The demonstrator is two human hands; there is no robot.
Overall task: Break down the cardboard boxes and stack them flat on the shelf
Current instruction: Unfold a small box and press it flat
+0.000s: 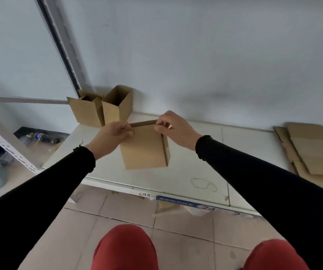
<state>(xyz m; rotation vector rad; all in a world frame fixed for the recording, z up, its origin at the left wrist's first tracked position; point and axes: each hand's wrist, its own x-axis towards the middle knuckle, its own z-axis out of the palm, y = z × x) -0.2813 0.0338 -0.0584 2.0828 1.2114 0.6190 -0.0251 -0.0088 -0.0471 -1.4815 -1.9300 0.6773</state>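
A small brown cardboard box (144,151) stands upright in the middle of the white shelf (195,172). My left hand (111,138) pinches its top edge at the left corner. My right hand (173,128) pinches the same top edge at the right corner. Two more open boxes (100,108) stand together at the shelf's back left against the wall. A stack of flattened cardboard (312,151) lies on the right end of the shelf.
A grey metal shelf upright (10,145) slants at the left. Behind it lies a dark tray with cans and small items (40,136). Tiled floor (129,209) and my red-clad knees (125,248) are below the shelf's front edge.
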